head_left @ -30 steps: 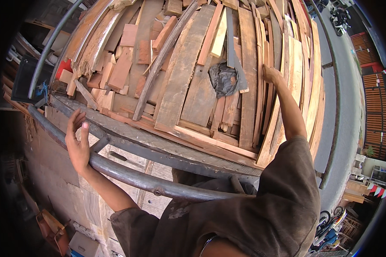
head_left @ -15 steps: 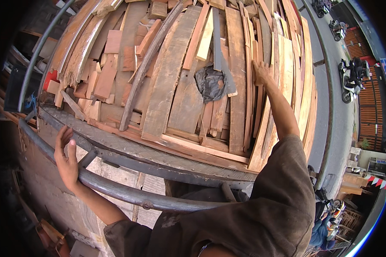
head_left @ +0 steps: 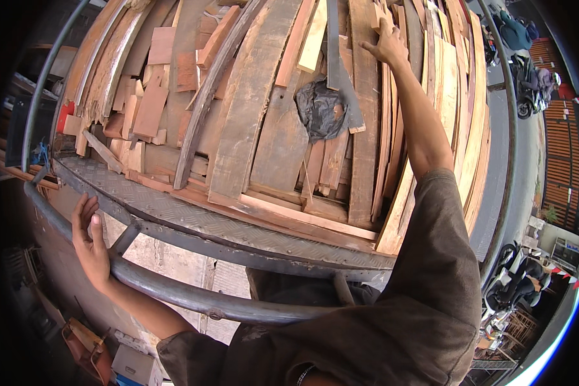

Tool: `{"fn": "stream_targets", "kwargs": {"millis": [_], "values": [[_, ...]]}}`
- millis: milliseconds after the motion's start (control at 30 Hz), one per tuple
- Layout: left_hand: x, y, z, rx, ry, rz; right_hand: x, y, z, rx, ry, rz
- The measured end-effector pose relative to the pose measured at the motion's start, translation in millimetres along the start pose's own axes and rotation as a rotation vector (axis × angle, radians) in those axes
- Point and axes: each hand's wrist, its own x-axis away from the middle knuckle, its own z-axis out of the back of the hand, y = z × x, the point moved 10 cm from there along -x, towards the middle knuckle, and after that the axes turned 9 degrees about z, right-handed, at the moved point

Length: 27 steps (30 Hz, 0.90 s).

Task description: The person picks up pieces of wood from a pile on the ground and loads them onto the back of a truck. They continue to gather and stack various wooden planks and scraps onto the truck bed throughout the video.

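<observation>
My right hand reaches far out over a load of loose wooden boards. Its thumb is stretched away from the fingers, and the fingertips lie at a short wood piece near the top edge; I cannot tell whether they press on it. Below that hand runs a long brown plank. My left hand is open at the lower left, fingers up, its wrist against a thick grey metal rail. A crumpled black plastic sheet lies among the boards, partly under a dark grey strip.
A ridged metal ledge borders the near side of the load. Grey tube rails stand at left and right. Beyond the right rail is a road with motorcycles and a rider. A white box is at lower left.
My right hand has moved farther out, and its fingers have spread. My left hand has shifted slightly left and down along the rail. More motorcycles show on the road.
</observation>
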Motion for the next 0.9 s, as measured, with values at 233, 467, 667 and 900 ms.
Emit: {"fn": "stream_targets", "kwargs": {"millis": [233, 467, 667, 900], "values": [[-10, 3, -10, -0.02, -0.046, 0.022, -23, 28, 16, 0.045, 0.17, -0.05], [-5, 5, -5, -0.023, -0.046, 0.032, 110, -6, 113, -0.183, 0.383, 0.199], [-4, 9, -8, -0.063, -0.048, 0.003, 249, -109, 190, -0.476, 0.263, 0.64], [1, 13, -1, -0.025, -0.004, -0.009, 293, -177, 116, -0.431, 0.022, 0.8]]}}
